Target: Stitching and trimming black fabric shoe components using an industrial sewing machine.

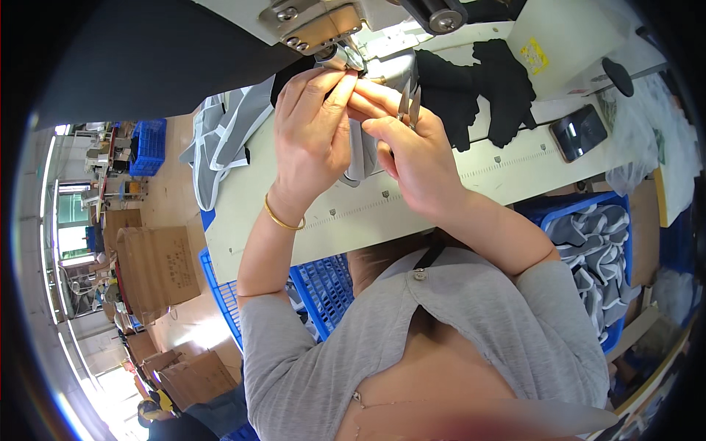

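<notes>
My left hand is up under the head of a sewing machine, its fingertips pinched together close to the needle area. Whatever lies between those fingertips is too small or hidden to name. Small metal thread snips are held in my right hand, blades pointing up and away from me. The fingertips of both hands meet below the presser foot. Beneath them, a grey fabric piece shows partly on the machine bed, mostly covered by my hands.
Grey and white fabric pieces hang over the table's left side. Black fabric pieces and a phone lie to the right on the white table. Blue baskets stand below; the right one holds several grey pieces. Cardboard boxes stand left.
</notes>
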`<state>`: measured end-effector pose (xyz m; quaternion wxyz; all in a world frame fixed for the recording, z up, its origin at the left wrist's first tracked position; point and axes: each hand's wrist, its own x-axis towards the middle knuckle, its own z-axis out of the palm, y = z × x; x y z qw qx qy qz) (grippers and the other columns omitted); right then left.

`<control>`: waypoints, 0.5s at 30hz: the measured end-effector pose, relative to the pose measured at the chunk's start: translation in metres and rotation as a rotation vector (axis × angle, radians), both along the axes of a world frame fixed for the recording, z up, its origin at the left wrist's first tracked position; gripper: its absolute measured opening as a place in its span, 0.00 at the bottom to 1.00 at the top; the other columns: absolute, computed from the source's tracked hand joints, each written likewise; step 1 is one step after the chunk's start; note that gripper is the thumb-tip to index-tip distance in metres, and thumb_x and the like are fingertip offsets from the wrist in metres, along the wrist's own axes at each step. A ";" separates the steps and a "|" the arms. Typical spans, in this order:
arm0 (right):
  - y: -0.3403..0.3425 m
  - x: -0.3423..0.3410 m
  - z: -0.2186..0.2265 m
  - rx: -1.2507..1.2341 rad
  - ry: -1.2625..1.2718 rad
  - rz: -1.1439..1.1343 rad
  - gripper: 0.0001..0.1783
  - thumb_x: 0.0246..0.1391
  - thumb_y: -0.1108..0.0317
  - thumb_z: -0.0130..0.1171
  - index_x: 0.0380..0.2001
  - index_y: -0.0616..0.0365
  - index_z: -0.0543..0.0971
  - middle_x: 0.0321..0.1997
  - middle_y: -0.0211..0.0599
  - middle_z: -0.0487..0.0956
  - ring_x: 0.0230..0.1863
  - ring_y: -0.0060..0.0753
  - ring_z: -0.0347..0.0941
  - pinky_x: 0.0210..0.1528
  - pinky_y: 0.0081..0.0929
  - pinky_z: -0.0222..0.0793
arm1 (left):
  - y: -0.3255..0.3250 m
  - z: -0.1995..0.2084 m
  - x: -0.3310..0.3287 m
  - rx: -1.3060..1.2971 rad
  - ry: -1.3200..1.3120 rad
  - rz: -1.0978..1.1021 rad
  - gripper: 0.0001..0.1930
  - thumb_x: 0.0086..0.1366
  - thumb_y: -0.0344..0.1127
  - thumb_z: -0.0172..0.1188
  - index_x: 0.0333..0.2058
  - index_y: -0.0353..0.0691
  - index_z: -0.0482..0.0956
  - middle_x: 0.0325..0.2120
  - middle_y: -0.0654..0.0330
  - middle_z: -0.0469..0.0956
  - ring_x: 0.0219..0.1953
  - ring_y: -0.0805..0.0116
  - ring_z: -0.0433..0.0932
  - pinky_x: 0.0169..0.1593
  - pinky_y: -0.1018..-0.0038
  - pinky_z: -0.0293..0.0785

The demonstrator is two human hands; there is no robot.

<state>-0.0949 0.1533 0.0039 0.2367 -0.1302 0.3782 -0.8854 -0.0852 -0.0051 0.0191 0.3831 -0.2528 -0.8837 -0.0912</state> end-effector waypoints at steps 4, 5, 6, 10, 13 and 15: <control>0.000 -0.001 -0.001 0.031 0.017 0.004 0.25 0.55 0.80 0.46 0.58 0.69 0.71 0.56 0.39 0.76 0.51 0.21 0.73 0.52 0.18 0.67 | -0.001 -0.001 0.000 0.012 -0.020 0.011 0.13 0.58 0.19 0.55 0.42 0.27 0.80 0.42 0.51 0.78 0.46 0.54 0.77 0.52 0.64 0.72; -0.001 -0.001 -0.002 0.032 0.014 0.003 0.25 0.55 0.80 0.46 0.58 0.69 0.71 0.56 0.39 0.76 0.51 0.21 0.73 0.52 0.18 0.67 | -0.003 0.000 0.000 0.013 -0.022 0.010 0.13 0.58 0.19 0.55 0.42 0.27 0.80 0.42 0.51 0.78 0.46 0.54 0.77 0.52 0.64 0.72; 0.000 -0.002 -0.003 0.020 0.038 -0.038 0.24 0.55 0.79 0.46 0.56 0.68 0.73 0.54 0.38 0.77 0.48 0.20 0.73 0.49 0.18 0.68 | -0.006 0.000 -0.003 0.111 -0.107 -0.046 0.13 0.60 0.21 0.55 0.43 0.27 0.80 0.42 0.51 0.79 0.46 0.54 0.77 0.51 0.65 0.72; 0.009 -0.003 -0.021 0.358 0.404 -0.274 0.19 0.56 0.78 0.49 0.51 0.62 0.76 0.50 0.35 0.77 0.45 0.21 0.75 0.44 0.20 0.71 | -0.057 0.011 -0.031 0.822 -0.505 -0.084 0.12 0.60 0.26 0.58 0.44 0.32 0.80 0.35 0.51 0.80 0.35 0.61 0.79 0.41 0.69 0.75; 0.004 0.002 -0.017 0.380 0.797 -0.363 0.20 0.49 0.82 0.56 0.48 0.59 0.77 0.53 0.36 0.75 0.41 0.27 0.79 0.41 0.25 0.77 | -0.101 0.019 -0.066 -0.062 -0.390 0.071 0.08 0.62 0.30 0.60 0.40 0.36 0.82 0.28 0.57 0.82 0.27 0.69 0.78 0.35 0.74 0.74; 0.000 0.004 -0.012 0.397 1.000 -0.352 0.25 0.42 0.84 0.60 0.47 0.59 0.76 0.54 0.38 0.75 0.35 0.33 0.81 0.38 0.28 0.79 | -0.110 0.025 -0.088 -0.231 -0.343 -0.017 0.08 0.62 0.33 0.61 0.37 0.37 0.82 0.26 0.59 0.82 0.27 0.70 0.78 0.34 0.76 0.74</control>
